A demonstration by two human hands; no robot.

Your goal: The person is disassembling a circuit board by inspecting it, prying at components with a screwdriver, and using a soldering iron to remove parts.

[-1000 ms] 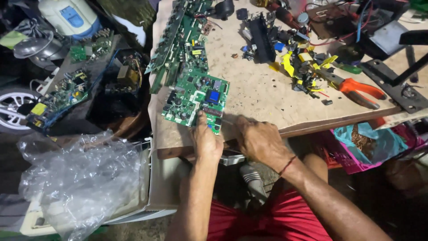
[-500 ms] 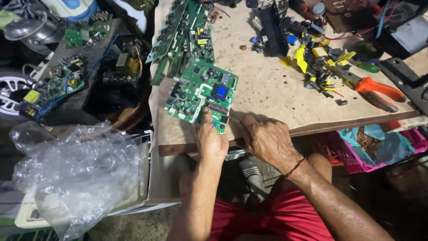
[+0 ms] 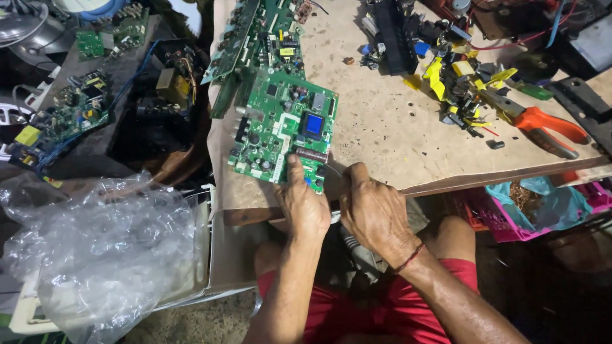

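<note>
- I see the board [image 3: 280, 127], a green circuit board, lying flat on the bench [image 3: 395, 134] near its front edge, its near corner just over the lip where both hands meet.
- My left hand [image 3: 306, 204] has its thumb pressed down on the board's near edge, the other fingers curled under or against it; I read that as a pinch on the board.
- My right hand [image 3: 376, 213] sits just beside the left, fingers bent toward the same corner. Whether it grips the board, a small tool or nothing, I cannot tell; the fingertips are hidden.
- Handling, as I judge it: the board is light and stiff, a thin rigid sheet that will not sag but could crack if bent or levered against the bench edge.
- The top is crowded with small parts, among them a blue square part [image 3: 312, 124], so I would keep fingers off the face; the underside likely has sharp solder points.
- Best hold, I think, is by the bare edges or corners, thumb on top and fingers below, as the left hand does now.
- It should slide easily on the dusty bench, so one hand has to pin it.
- More boards [image 3: 255, 32] lie touching its far end; pliers [image 3: 542, 124] with orange handles lie well apart to the right, a plastic bag [image 3: 95, 255] to the left.
</note>
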